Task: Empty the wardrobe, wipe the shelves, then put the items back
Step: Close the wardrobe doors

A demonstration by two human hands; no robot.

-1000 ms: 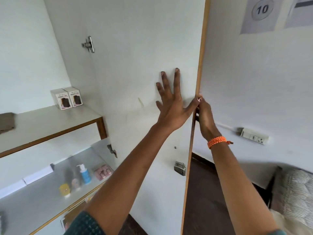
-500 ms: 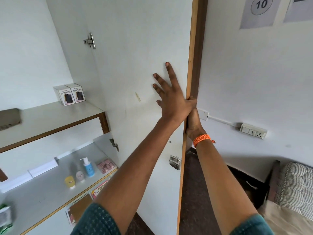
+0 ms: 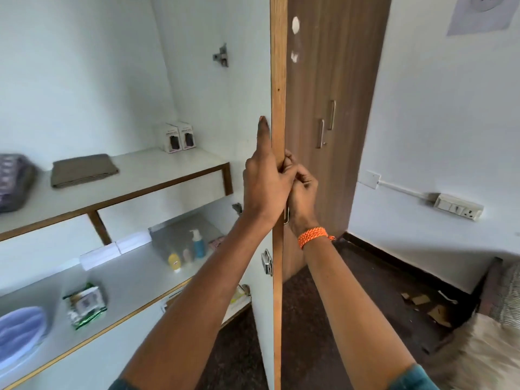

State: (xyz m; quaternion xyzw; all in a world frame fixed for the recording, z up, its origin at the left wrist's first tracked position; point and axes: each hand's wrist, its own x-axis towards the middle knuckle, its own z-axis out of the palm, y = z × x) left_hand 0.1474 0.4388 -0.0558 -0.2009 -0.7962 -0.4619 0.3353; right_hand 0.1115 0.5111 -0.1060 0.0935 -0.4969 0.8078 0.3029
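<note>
A: Where are the hands?

B: Both on the wardrobe door (image 3: pixel 247 80), seen edge-on. The left hand (image 3: pixel 266 181) lies against its white inner face, index finger straight up along the wooden edge, thumb hooked round it. The right hand (image 3: pixel 302 190), orange wristband (image 3: pixel 313 236) below it, has its fingers curled on the outer side at the edge.

A: And the wardrobe's things?

B: On the shelves: a folded brown cloth (image 3: pixel 83 170) and two small boxes (image 3: pixel 180 137) on the upper shelf (image 3: pixel 135 187), bottles (image 3: pixel 187 249) and a packet (image 3: pixel 85 304) on the lower shelf (image 3: pixel 135 282).
</note>
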